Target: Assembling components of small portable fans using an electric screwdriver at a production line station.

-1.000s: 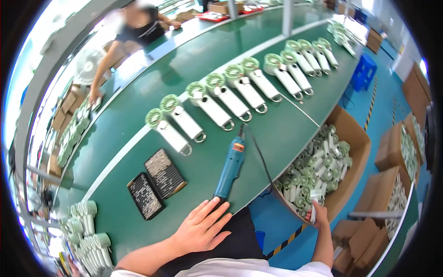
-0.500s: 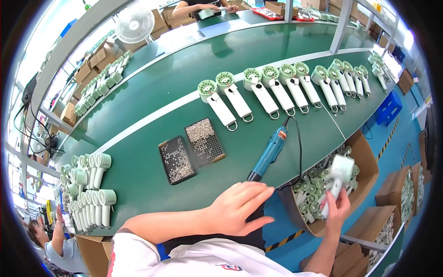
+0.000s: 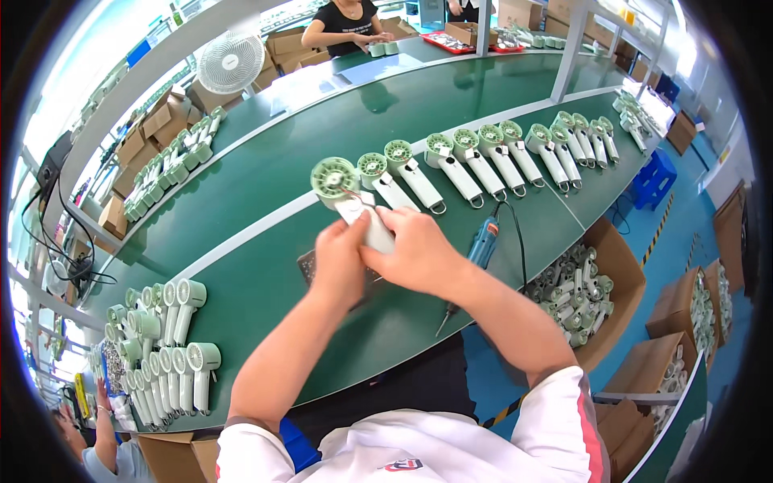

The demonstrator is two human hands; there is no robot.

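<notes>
Both of my hands are closed round a handheld fan, held up over the table with its head toward the far side. Its round head is pale green, its handle white, and thin wires show at the neck. My left hand grips the handle from the left. From the right, my right hand holds the same handle, its fingers near the neck. A blue electric screwdriver lies on the table to the right of my hands, bit toward me. Behind my hands, a dark screw tray is mostly hidden.
Similar fans lie in a row across the green table. More fans stand at the left. A carton full of fan parts is at the right. Across the table, a person handles green parts beside a white fan.
My right hand has moved left from above the carton and now grips a fan together with my left hand. My left hand has left the screwdriver's near end and closed on the handle.
</notes>
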